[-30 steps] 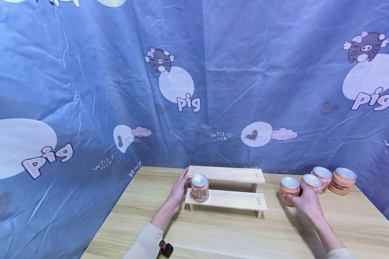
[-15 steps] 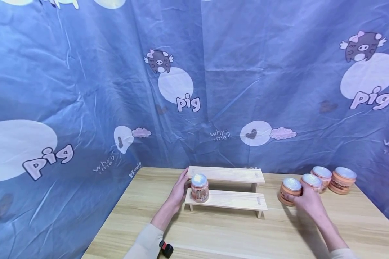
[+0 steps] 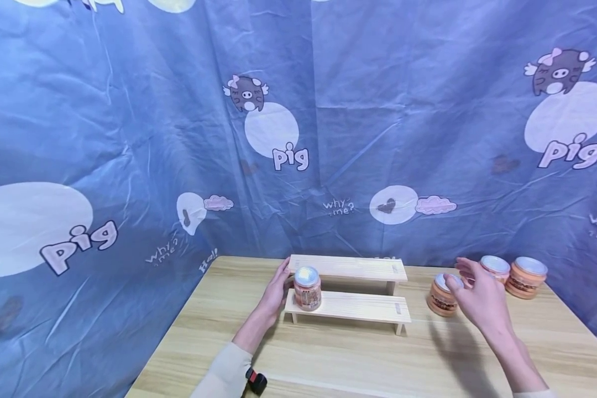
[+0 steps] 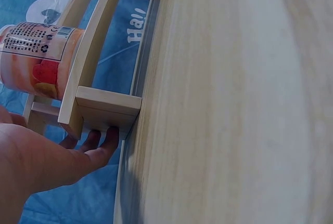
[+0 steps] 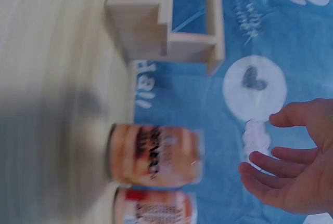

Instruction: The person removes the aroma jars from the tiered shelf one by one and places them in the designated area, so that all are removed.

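In the head view my left hand (image 3: 275,288) grips the left end of a two-step wooden shelf (image 3: 348,307). From the left wrist, its fingertips (image 4: 111,136) show under the lower board's end, against the support panel. A lidded jar (image 3: 307,290) with orange contents stands upright at the left end of the lower step, close to that hand. My right hand (image 3: 482,301) hovers empty beside the right-hand jars, fingers spread and slightly bent. The nearest is an orange jar (image 3: 441,301) with a silver lid. Another jar behind the hand is mostly hidden.
Two more jars stand at the back right, a pinkish one (image 3: 495,268) and an orange one (image 3: 525,279). The wooden table (image 3: 328,359) meets a blue printed curtain (image 3: 358,143) along its back and sides.
My right hand has let go of the nearest jar on the right and risen, its fingers spreading. That jar tipped slightly and now stands upright. My left hand and the shelf have stayed put.
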A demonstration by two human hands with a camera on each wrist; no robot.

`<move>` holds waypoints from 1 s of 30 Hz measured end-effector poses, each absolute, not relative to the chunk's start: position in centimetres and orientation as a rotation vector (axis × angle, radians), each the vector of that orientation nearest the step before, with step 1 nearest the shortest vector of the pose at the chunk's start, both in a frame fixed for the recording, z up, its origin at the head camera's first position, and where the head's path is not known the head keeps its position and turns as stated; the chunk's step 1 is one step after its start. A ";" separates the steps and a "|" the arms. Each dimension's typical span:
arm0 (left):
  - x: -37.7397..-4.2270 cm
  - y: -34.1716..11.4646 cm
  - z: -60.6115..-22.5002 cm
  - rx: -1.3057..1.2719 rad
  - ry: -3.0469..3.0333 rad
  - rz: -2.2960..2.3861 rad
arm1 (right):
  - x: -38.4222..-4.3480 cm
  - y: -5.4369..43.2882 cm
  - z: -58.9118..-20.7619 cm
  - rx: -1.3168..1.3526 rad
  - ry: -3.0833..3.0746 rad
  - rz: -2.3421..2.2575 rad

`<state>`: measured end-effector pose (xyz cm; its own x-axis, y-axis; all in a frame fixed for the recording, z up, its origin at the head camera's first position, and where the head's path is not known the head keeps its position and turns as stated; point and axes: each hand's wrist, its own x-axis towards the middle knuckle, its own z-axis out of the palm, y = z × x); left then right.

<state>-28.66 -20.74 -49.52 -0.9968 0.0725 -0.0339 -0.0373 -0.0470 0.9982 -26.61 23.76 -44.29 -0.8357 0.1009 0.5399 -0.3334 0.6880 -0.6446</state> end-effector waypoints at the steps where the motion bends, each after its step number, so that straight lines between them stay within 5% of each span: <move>1: -28.6 -20.8 -49.5 0.042 2.116 2.224 | -26.4 23.3 -43.9 0.183 -2.334 1.044; 15: -28.7 -20.9 -48.4 -0.019 2.171 2.235 | -25.0 16.1 -41.3 0.334 -2.269 1.083; 30: -27.2 -19.6 -49.4 -0.061 2.160 2.256 | -24.1 6.5 -45.6 0.613 -2.295 1.201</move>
<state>-27.21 -19.55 -49.38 -0.9991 -0.0144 -0.0405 -0.0398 -0.0434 0.9983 -24.12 6.54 -45.61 -0.7872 -0.1666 0.5937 -0.5827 0.5159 -0.6279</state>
